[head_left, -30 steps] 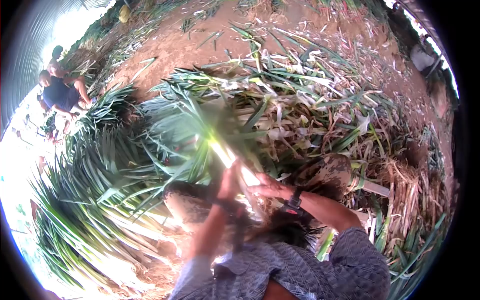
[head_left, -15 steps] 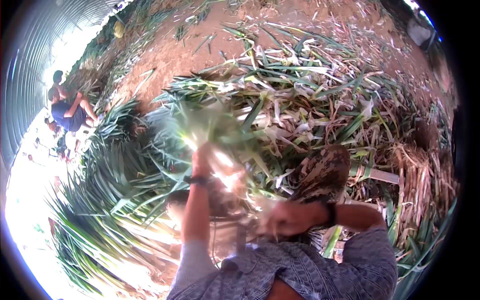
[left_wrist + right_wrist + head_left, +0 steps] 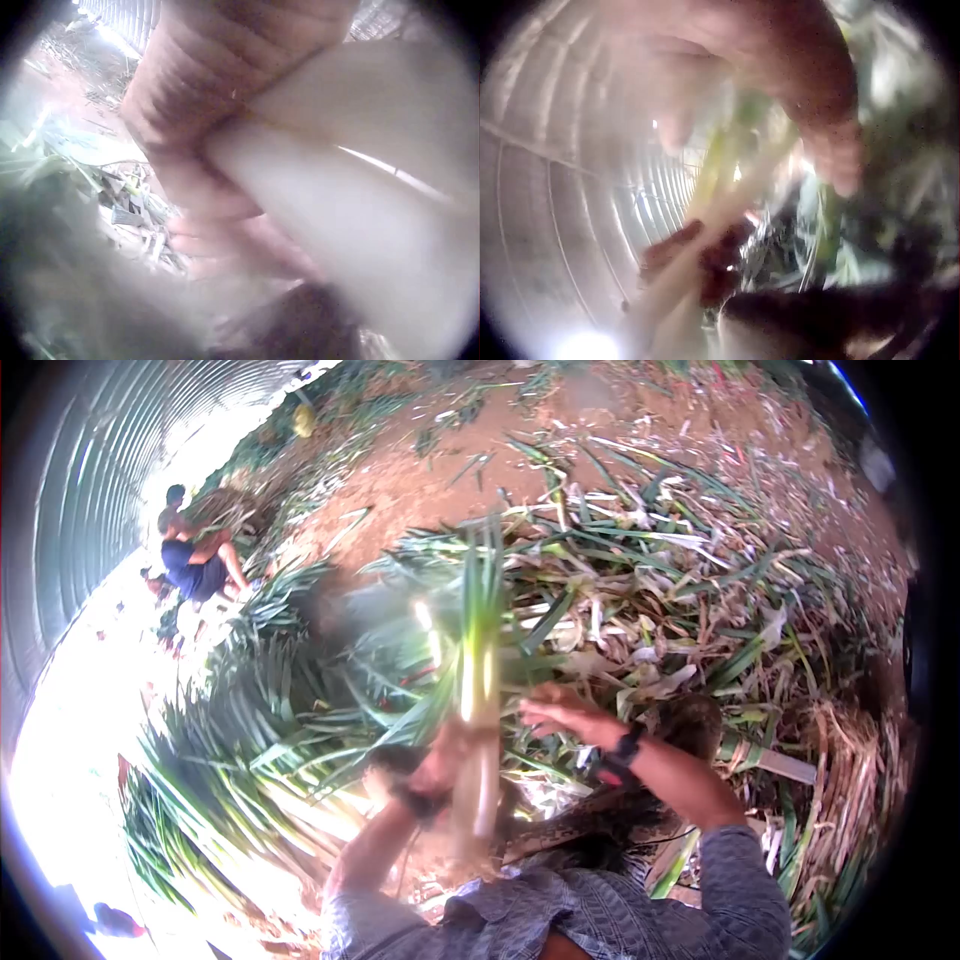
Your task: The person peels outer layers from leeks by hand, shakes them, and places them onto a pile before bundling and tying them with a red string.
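Head view: we see the left hand gripping leek stalks, presumably to leave the leaves free toward twelve o'clock; the right hand, at its two o'clock, is loosely spread

No readable text or numbers.

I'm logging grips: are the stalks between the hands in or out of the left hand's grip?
In: the left wrist view shows the left hand curled round the pale stalks.

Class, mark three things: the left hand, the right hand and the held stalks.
Left hand point(image 3: 438, 760): head view, middle of hand.
Right hand point(image 3: 562, 713): head view, middle of hand.
Held stalks point(image 3: 470, 688): head view, pale section.
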{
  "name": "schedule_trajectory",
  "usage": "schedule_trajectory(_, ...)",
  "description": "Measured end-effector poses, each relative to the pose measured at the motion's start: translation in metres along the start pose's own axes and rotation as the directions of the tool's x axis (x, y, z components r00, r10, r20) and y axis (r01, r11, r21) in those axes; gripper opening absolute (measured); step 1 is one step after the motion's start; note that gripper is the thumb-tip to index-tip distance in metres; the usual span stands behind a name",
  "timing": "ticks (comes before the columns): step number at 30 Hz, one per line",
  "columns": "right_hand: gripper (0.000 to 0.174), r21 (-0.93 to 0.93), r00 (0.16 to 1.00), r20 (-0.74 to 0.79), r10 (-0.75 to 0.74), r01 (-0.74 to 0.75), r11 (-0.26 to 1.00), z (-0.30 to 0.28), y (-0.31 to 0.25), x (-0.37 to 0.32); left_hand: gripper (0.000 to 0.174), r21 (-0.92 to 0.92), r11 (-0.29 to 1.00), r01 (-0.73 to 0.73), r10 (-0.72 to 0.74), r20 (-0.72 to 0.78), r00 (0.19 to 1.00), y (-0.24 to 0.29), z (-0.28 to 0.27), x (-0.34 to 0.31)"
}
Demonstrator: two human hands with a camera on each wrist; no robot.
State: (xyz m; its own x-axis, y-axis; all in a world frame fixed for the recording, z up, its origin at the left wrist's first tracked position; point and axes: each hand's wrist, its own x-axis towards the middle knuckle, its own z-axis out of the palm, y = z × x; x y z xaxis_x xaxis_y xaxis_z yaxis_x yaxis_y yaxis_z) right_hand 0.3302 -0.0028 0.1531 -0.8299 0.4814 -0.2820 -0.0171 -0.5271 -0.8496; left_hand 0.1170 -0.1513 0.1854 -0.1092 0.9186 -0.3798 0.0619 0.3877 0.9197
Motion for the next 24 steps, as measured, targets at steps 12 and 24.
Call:
schedule_trajectory(12, 0.040, 0.013, 0.919, -0.265, -0.292, 0.306, 0.952, 0.158, 0.054, 0.033, 0.078, -0.680, 0.697, -0.227, 0.351, 0.047, 0.935, -0.091, 0.021, -0.156)
schedule_trajectory(24, 0.082, -0.245, 0.465, 0.836, -0.291, 0.791, 0.561, 0.381, -0.058, 0.075, 0.049, 0.253, 0.934, -0.253, 0.317, -0.913, 0.257, -0.096, -0.218, -0.320)
